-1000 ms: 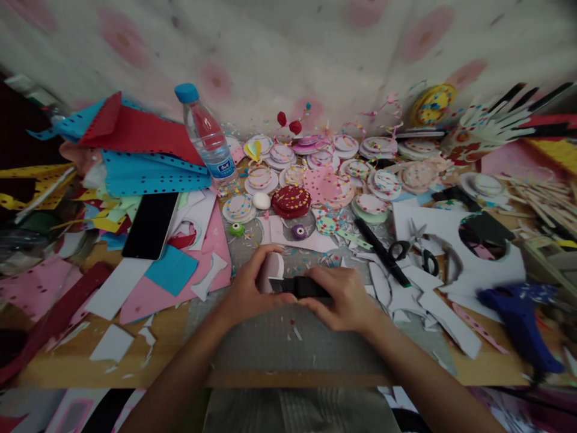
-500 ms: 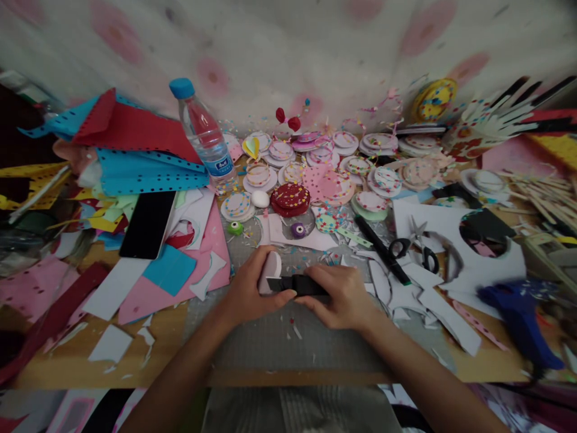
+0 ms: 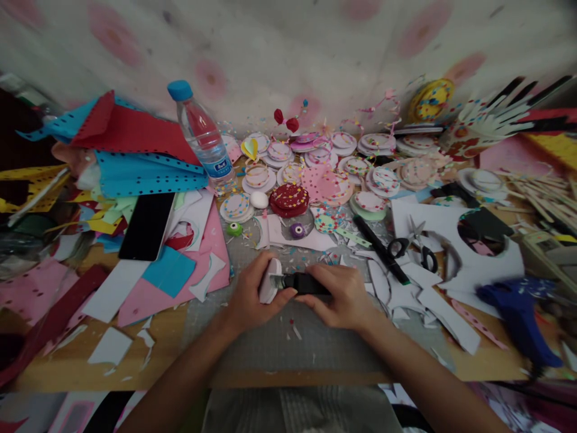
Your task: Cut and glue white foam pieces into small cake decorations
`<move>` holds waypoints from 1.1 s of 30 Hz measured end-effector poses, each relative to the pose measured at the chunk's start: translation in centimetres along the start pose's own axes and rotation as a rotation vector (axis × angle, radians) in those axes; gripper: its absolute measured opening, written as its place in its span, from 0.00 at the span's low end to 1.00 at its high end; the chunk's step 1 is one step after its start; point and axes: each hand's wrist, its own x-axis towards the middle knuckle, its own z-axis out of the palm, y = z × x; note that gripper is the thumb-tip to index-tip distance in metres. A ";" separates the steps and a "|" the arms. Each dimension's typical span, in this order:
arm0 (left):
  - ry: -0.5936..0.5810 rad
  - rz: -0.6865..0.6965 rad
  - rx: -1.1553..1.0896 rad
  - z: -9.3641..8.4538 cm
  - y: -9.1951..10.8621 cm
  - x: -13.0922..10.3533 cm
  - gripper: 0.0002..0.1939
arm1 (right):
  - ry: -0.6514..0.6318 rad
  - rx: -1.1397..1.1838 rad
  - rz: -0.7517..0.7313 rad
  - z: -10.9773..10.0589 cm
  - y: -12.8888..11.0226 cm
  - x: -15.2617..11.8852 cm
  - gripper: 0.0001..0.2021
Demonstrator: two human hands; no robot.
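Near the front middle of the table, my left hand [image 3: 252,291] is closed around a small round white foam piece [image 3: 271,281], held on edge. My right hand [image 3: 339,294] grips a black-handled cutter [image 3: 303,283]. The cutter's blade end reaches left and meets the white piece. My left thumb tip lies close to the cutter's front end. Both hands are above the grey cutting mat [image 3: 288,352]. Beyond them sit a purple bead-like piece [image 3: 297,230], a green one [image 3: 234,228] and a dark red decorated disc [image 3: 289,199].
A water bottle [image 3: 204,138] stands behind on the left, near a black phone [image 3: 147,227]. On the right lie a black marker [image 3: 382,249], scissors [image 3: 413,242] and a blue glue gun [image 3: 520,322]. Several decorated discs line the back.
The cutter blade has turned and now lies against the white piece, which has tilted slightly in my left hand. The view has shifted a little.
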 end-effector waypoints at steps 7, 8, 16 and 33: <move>-0.049 -0.018 -0.005 -0.7 -0.1 0.2 0.23 | -0.047 0.001 -0.016 0.0 0.3 0.0 0.22; -0.071 -0.013 -0.012 -0.9 -0.1 0.3 0.25 | -0.067 0.007 -0.022 0.0 0.3 0.1 0.22; -0.116 0.063 0.089 -2.3 -0.5 0.5 0.26 | -0.066 0.000 -0.025 -0.1 -0.1 0.2 0.22; -0.012 0.149 0.129 -1.7 -1.0 0.2 0.25 | -0.051 0.001 -0.047 -0.1 0.0 0.2 0.24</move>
